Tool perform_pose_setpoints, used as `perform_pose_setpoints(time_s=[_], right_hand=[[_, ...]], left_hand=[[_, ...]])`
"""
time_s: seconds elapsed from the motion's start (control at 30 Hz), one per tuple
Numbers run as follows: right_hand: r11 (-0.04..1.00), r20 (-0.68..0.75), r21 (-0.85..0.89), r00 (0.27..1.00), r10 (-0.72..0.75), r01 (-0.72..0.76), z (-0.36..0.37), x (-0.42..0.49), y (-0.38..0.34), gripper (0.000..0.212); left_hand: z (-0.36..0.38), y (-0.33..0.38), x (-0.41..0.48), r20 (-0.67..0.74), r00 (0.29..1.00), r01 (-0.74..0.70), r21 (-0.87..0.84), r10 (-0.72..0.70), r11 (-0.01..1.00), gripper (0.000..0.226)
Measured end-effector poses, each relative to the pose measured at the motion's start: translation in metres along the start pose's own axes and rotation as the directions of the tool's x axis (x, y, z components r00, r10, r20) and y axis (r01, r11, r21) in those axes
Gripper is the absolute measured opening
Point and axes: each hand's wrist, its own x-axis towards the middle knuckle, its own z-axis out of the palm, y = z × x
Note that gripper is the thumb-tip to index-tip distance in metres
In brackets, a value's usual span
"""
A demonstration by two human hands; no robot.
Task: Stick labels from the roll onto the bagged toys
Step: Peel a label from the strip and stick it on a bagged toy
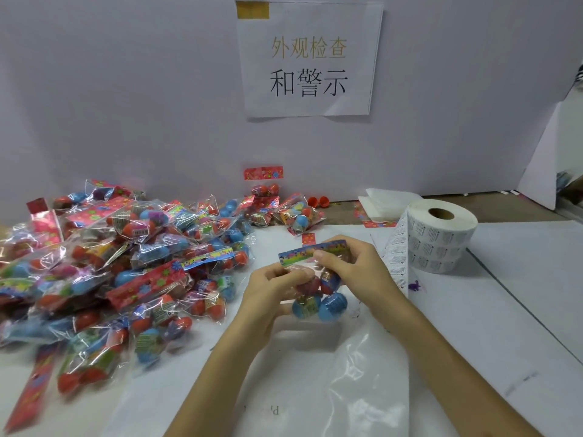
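You're gripping one bag of toy eggs (331, 305) at the worktop's (504, 310) middle, left hand (268, 294) and right hand (356, 266) both curled on it, label roll (441, 234) sitting near the right edge, pile of bags (126, 272) at the left edge likely waiting.

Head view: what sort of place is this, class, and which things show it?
Probably a packing or labelling bench in a workshop: a heap of bagged toys, a label roll on the table, and a printed Chinese sign taped to the partition above.
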Motion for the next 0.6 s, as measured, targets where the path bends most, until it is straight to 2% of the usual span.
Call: perform_pose_setpoints(time_s=[0.13, 0.37, 0.6], right_hand=[[0.996, 0.062, -0.018, 0.994, 0.086, -0.085, -0.002, 0.002, 0.0, 0.013], [0.997, 0.059, -0.027, 0.995, 0.076, -0.075, -0.001, 0.003, 0.001, 0.015], [0.997, 0.099, 0.034, 0.993, 0.072, -0.076, -0.003, 0.003, 0.003, 0.028]], left_hand=[[-0.009, 0.0, 0.005, -0.11, 0.994, -0.013, -0.06, 0.007, 0.998, 0.018], [-0.01, -0.002, 0.005, -0.151, 0.985, -0.084, 0.01, 0.084, 0.996, 0.023], [-0.004, 0.001, -0.001, -0.132, 0.99, -0.053, 0.006, 0.053, 0.999, 0.031]])
